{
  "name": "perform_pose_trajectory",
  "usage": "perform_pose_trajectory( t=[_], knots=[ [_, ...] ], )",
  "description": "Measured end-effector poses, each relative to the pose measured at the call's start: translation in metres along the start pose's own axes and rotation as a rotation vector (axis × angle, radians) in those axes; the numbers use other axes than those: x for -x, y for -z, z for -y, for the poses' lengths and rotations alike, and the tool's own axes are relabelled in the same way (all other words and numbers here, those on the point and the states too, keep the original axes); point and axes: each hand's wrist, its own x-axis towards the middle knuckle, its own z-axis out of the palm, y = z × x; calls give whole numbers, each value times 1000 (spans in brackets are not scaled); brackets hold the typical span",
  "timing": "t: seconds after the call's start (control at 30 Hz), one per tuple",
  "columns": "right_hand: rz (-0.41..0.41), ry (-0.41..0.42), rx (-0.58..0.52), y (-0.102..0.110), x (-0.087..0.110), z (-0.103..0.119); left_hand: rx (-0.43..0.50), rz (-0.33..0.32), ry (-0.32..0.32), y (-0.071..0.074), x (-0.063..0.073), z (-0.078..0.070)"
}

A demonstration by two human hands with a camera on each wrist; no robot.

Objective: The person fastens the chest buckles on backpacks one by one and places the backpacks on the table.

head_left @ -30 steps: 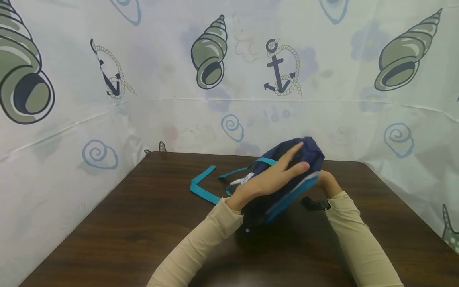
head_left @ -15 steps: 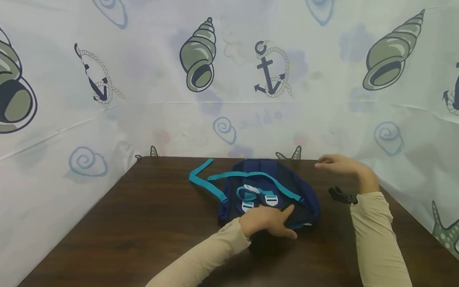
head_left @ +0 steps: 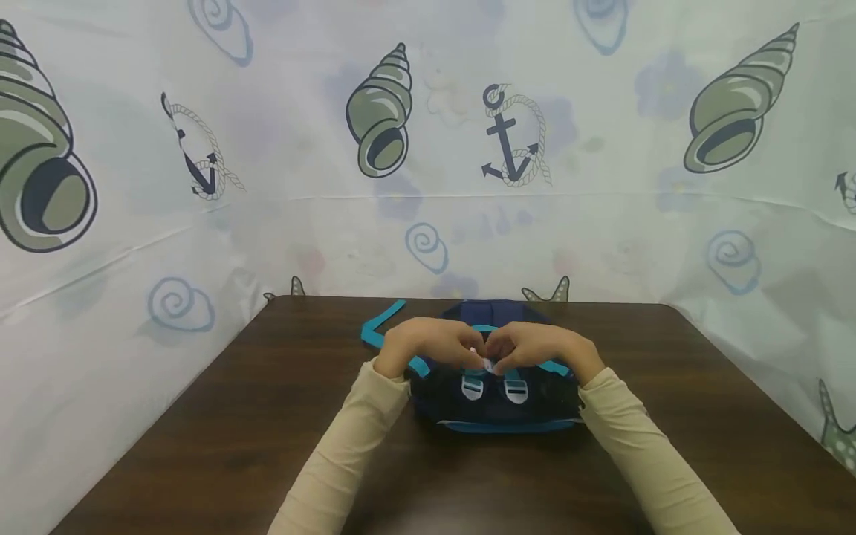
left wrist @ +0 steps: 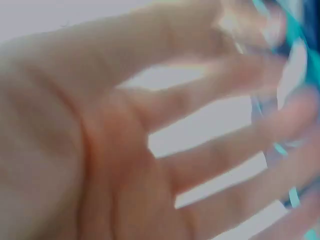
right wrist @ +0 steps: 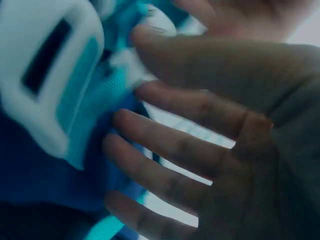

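A navy backpack (head_left: 438, 401) with teal straps lies on the table in the head view. Over its middle, my left hand (head_left: 431, 340) and right hand (head_left: 542, 344) meet, fingertips nearly together, pinching a small white buckle (head_left: 489, 365) between them. In the left wrist view, finger and thumb tips reach the white buckle (left wrist: 294, 70) beside teal webbing. My right thumb and index finger pinch a white buckle piece (right wrist: 131, 67) in the right wrist view, the other fingers spread. Two white strap adjusters (head_left: 472, 387) sit just below the hands; fingers partly hide the buckle.
A loose teal strap (head_left: 374, 331) bends out over the table left of the backpack. The brown table (head_left: 234, 416) extends around it, its far edge meeting a white curtain (head_left: 287, 148) printed with shells and anchors.
The backpack, earlier tilted up in both hands, now lies flat and squarer to me. The left hand moved up from its lower edge and the right came in from the side, both onto the buckle.
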Motion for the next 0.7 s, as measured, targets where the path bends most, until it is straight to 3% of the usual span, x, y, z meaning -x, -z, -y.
perform_pose_trajectory(
  t=[0.07, 0.13, 0.3, 0.37, 0.53, 0.7],
  knots=[
    [23, -48, 31, -7, -5, 1, -36, -71, 55, 0, -2, 9],
    [23, -71, 51, -13, -8, 1, -52, -104, 68, -2, -7, 16],
    [13, 1, 42, -18, -17, -2, -18, -210, -4, -6, -21, 20],
    [3, 28, 38, -17, -18, -4, -31, -257, 9, -7, -23, 21],
    [-43, 44, -18, -8, -12, -9, -43, -262, 56, -7, -27, 24],
    [-88, 68, -83, -2, -7, -12, 30, -261, 16, -5, -27, 28]
  ],
)
